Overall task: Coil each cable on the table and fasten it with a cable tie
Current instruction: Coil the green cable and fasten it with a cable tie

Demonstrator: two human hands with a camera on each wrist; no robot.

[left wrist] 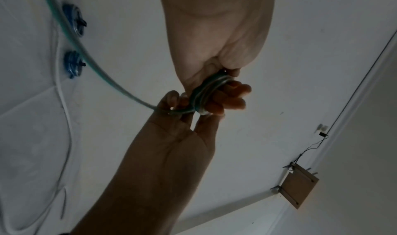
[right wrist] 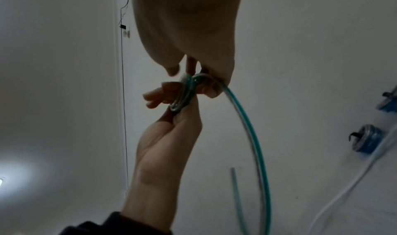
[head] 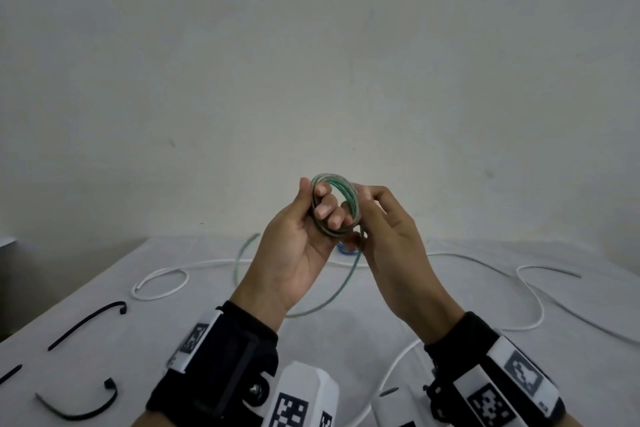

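Both hands are raised above the table (head: pixel 104 288), and they work together on the green cable (head: pixel 334 204). Your left hand (head: pixel 298 236) has its fingers pushed through the small coil and curled around the loops, with the thumb pressing from outside. Your right hand (head: pixel 391 236) pinches the same cable where the free part leaves the coil, and guides it round.

Several turns are already made, but the green cable is not finished: a long tail (head: pixel 332 291) hangs from your hands and lies in a curve on the table, with its loose end showing in the right wrist view. So I judge the coiling of this cable is more than half done, and the tie is not yet on it.

Two blue coils (left wrist: pixel 74 63) lie on the table further away, each with a black tie on it, so these look complete. A white cable (head: pixel 162 282) is spread loose across the table and is not coiled at all. Black cable ties (head: pixel 86 324) wait at your left side, untouched; I can see at least two whole ones.
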